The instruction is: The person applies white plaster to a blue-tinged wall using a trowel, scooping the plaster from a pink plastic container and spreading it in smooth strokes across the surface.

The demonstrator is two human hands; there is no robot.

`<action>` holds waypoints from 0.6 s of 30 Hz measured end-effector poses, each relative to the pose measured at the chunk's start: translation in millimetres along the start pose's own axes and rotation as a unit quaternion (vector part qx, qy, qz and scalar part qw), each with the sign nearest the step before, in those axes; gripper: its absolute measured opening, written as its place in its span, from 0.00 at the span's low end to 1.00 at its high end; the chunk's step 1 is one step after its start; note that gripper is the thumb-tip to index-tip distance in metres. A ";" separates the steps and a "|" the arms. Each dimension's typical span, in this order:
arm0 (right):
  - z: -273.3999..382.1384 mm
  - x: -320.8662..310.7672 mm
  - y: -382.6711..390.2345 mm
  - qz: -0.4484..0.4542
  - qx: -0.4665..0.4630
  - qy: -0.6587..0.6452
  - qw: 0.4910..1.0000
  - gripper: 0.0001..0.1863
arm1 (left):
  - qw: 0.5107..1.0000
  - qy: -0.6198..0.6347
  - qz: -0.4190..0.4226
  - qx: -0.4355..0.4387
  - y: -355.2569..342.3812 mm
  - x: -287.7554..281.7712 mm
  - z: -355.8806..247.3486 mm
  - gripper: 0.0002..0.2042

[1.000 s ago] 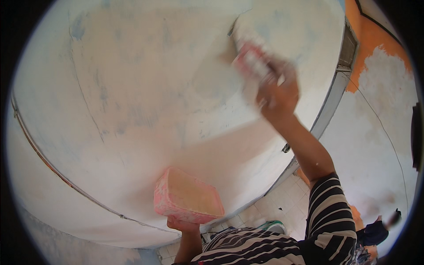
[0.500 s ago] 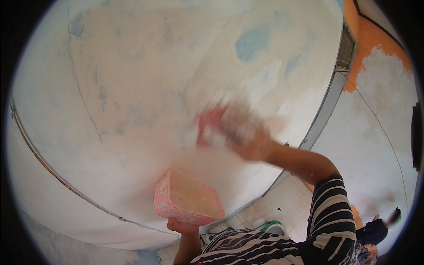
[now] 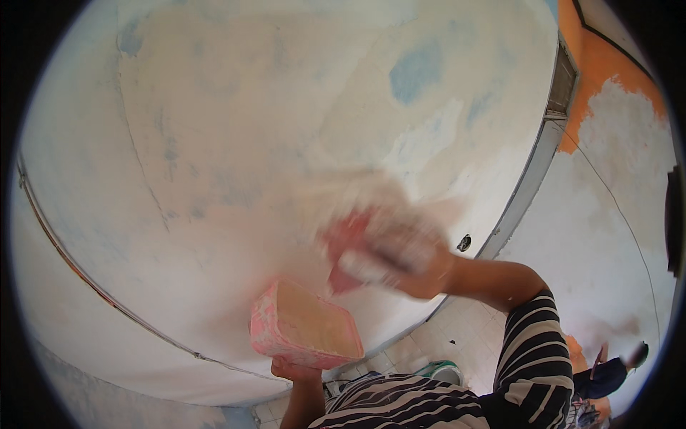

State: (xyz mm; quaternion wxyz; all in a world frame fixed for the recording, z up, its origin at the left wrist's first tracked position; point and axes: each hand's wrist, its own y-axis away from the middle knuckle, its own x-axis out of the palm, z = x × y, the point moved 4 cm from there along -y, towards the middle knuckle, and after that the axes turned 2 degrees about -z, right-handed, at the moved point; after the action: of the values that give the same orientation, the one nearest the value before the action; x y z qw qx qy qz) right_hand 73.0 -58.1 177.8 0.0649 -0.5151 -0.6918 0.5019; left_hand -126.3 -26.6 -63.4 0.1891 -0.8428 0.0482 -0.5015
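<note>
My left hand (image 3: pixel 293 370) grips a pink rectangular tub (image 3: pixel 307 356) from below, partly hidden by it. Pale beige putty (image 3: pixel 314 322) fills the tub, whose outside is smeared with white. Closed round a flat red putty spreader (image 3: pixel 349 236), my right hand (image 3: pixel 418 261) is blurred by motion and coated in white paste. It is just above and to the right of the tub, in front of the wall (image 3: pixel 243 129). That wall has patchy beige and white filler with blue spots showing through; whether the spreader touches it I cannot tell.
A cable (image 3: pixel 107 297) runs along the lower left of the wall, and a dark socket (image 3: pixel 464 243) sits by my right wrist. Below are floor tiles (image 3: pixel 411 349) and a green-rimmed bucket (image 3: pixel 446 372). Another person (image 3: pixel 604 377) is at the far right.
My right hand has moved down and slightly right with the spreader, closer to the tub. The tub and my left hand have hardly moved.
</note>
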 end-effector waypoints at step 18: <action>-57.0 -26.3 -24.2 -0.023 0.093 0.218 0.971 0.16 | 0.998 -0.060 -0.024 -0.015 -1.1 -24.8 7.6 0.35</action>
State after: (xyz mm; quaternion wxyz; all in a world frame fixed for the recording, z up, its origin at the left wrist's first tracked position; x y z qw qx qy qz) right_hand 104.0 -42.0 235.3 0.2734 -0.5878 -0.6230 0.4377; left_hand -132.1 -16.8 -86.8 0.1668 -0.8749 0.0237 -0.4540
